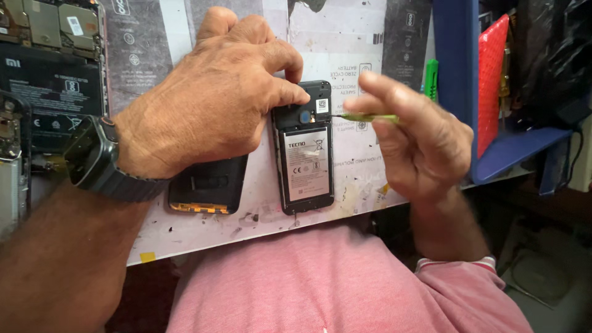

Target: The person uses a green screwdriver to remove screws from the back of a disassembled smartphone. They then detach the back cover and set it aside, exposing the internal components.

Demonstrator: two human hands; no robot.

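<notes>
A black back cover [208,188] lies on the white work mat [259,222], with an orange strip at its lower edge. At the far left, another opened phone [52,74] shows its dark battery and metal shields. A blue shelf [459,74] stands at the right, with a red textured case [492,74] inside it. A green marker [431,77] is just beside the shelf.

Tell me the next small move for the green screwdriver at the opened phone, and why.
Probably ease the green screwdriver tip down into the screw spot near the top right edge of the opened phone. The right hand holds it level, its tip at that edge, while the left hand pins the phone's top with its fingertips, so the phone looks steadied.
</notes>
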